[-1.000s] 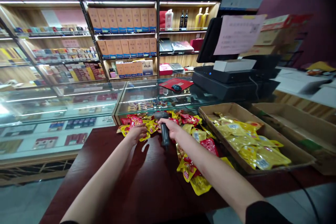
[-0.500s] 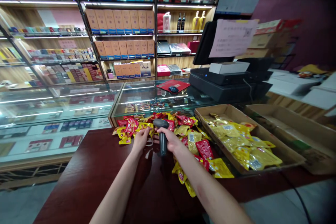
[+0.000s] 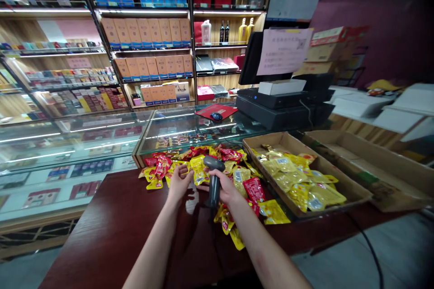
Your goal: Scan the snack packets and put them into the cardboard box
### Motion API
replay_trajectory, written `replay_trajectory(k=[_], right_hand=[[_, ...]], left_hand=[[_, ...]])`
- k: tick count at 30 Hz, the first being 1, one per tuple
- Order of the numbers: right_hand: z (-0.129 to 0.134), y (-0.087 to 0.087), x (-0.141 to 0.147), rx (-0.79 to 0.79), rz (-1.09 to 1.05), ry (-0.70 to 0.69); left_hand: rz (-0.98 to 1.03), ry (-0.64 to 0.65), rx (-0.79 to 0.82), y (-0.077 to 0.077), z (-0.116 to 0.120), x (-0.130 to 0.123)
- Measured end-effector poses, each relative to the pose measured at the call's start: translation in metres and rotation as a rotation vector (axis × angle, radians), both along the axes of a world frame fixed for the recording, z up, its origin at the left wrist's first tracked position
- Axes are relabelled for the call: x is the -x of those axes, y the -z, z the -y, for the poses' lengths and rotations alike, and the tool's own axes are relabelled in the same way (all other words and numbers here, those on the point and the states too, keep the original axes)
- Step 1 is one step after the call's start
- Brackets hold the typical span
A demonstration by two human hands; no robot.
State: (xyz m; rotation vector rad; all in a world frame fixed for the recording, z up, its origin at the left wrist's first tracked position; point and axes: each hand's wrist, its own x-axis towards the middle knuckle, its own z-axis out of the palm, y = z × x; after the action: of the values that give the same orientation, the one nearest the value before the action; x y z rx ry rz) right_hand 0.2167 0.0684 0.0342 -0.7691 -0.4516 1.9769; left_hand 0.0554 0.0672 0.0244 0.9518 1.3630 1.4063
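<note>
My right hand (image 3: 225, 186) is wrapped round the handle of a dark barcode scanner (image 3: 214, 184), whose head points to the left. To the left of it, my left hand (image 3: 179, 183) has its fingers apart and curled, with nothing in them that I can make out. Between the hands is a yellow packet (image 3: 198, 169); its lower end is near my right fingers, and whether they touch it is unclear. Red and yellow packets lie piled behind and to the right of my hands, among them a red packet (image 3: 254, 189), on the dark red table (image 3: 111, 216).
A cardboard tray (image 3: 359, 195) of yellow packets stands at the right, beside another cardboard tray (image 3: 400, 189). Behind are a glass counter (image 3: 176, 119), a mouse (image 3: 216, 116) and a monitor (image 3: 251, 58). A black cable (image 3: 373, 248) hangs at the lower right.
The view has shifted to the right. My left hand has opened and moved away from the packets near the scanner. The yellow packet between the hands now shows more fully.
</note>
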Motion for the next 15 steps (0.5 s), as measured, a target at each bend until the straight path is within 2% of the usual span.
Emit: replay_trajectory(k=[3,5,11,15], right_hand=[[0.003,-0.001,-0.003,-0.055,0.010,-0.014],[0.005,0.000,-0.003,-0.077,0.013,-0.046],[0.006,0.001,-0.003,-0.106,0.050,-0.068],[0.010,-0.006,0.001,-0.104,0.240,0.000]], left_hand=[[0.189,0.175,0.175,-0.005,-0.003,0.006],[0.240,0.270,0.220,-0.007,-0.005,0.009],[0.196,0.355,0.249,-0.009,-0.019,0.018],[0.158,0.385,0.293,-0.014,-0.036,0.030]])
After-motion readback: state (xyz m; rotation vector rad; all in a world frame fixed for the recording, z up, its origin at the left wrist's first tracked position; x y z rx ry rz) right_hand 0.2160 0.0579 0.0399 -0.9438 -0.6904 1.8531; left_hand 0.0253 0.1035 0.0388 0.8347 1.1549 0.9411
